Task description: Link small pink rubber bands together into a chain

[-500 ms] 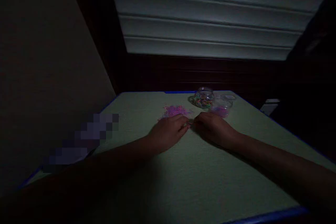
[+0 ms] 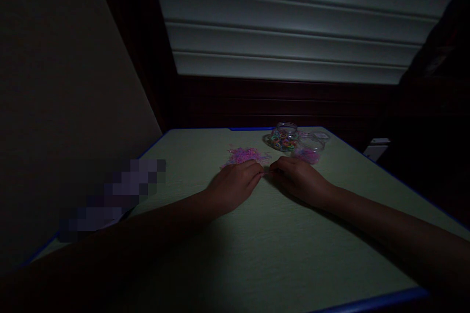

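1. A pale green table point(image 2: 286, 249), its near edge trimmed in blue at the lower right of the frame, fills the foreground under dim light.

2. Two bare forearms reach in from the lower left and lower right corners, the left one largely in shadow.

3. At the left of the frame, a pixelated patch point(image 2: 117, 195) masks something along the table's side.

4. Just below and right of the frame's center, the left hand point(image 2: 235, 187) pinches a thin strand point(image 2: 264, 173) between thumb and fingers; the strand, light in tone, shows in the narrow gap between the two hands.

5. Facing it, the right hand point(image 2: 303, 182) bends its fingers toward the strand; the fingertips are too dark to tell whether they grip it.

6. Just beyond the left hand, near the center, lies a loose pile of pink and purple bands point(image 2: 244, 155), heaped on the tabletop.

7. Beyond the right hand, right of center, a clear container point(image 2: 308, 150) holds more pink pieces.

8. Just beside it, slightly farther back, an open-topped clear jar point(image 2: 285, 138) stands upright with multicolored rings inside.

9. Pale horizontal slats point(image 2: 293, 24) in a dark surround span the top of the frame.
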Demonstrator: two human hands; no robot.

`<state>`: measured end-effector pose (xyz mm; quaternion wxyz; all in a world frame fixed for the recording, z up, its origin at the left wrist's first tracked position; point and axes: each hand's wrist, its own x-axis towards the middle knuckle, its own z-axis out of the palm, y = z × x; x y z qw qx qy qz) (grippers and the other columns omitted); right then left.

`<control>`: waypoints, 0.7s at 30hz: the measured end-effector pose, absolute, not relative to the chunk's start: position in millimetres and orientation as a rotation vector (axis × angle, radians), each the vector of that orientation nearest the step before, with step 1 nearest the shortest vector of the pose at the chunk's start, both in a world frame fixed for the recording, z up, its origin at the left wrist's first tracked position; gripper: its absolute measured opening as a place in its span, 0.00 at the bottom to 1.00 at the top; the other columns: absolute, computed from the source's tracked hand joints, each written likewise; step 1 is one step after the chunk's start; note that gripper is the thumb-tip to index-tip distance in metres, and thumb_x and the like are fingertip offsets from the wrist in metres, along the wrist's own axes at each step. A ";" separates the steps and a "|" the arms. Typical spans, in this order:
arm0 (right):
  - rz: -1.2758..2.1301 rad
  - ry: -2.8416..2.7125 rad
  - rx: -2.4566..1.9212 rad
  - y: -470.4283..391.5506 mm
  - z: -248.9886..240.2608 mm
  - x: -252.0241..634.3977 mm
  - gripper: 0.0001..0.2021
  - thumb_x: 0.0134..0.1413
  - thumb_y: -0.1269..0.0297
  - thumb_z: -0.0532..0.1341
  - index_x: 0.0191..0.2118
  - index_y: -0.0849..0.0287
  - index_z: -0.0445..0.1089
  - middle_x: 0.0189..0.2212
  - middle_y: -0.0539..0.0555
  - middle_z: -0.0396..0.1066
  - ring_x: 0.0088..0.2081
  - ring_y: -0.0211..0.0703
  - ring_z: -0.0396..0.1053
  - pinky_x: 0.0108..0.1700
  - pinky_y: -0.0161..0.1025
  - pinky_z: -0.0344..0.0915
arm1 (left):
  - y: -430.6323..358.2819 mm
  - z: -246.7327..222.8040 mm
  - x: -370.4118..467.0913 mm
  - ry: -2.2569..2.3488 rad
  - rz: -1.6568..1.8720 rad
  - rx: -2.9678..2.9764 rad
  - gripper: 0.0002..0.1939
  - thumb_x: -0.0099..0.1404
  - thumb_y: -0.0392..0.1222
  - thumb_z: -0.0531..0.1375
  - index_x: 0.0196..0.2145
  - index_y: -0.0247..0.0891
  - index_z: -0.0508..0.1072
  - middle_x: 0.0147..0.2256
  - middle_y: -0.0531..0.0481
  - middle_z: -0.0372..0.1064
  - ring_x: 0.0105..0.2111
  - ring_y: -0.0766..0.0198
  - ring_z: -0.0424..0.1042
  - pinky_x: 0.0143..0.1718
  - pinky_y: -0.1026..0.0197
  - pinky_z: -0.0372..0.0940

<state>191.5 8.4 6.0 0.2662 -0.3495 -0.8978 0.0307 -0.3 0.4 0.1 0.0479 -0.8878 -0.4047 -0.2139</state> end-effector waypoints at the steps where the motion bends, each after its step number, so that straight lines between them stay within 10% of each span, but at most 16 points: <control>1: 0.083 -2.417 -0.948 8.6 5.7 191.5 0.08 0.54 0.65 0.52 0.36 0.61 0.65 0.30 0.53 0.67 0.30 0.36 0.63 0.32 0.32 0.57 | 0.5 0.0 -0.3 -1.235 -0.654 -2.706 0.10 0.64 0.40 0.45 0.35 0.38 0.65 0.33 0.51 0.64 0.32 0.66 0.65 0.34 0.63 0.60; 21: -0.200 -2.512 -1.007 8.2 10.1 194.0 0.09 0.54 0.68 0.51 0.35 0.62 0.67 0.28 0.54 0.67 0.30 0.37 0.62 0.34 0.33 0.55 | -0.1 1.8 0.9 -1.217 -0.661 -2.694 0.10 0.64 0.40 0.46 0.33 0.38 0.65 0.32 0.52 0.65 0.31 0.67 0.65 0.32 0.64 0.59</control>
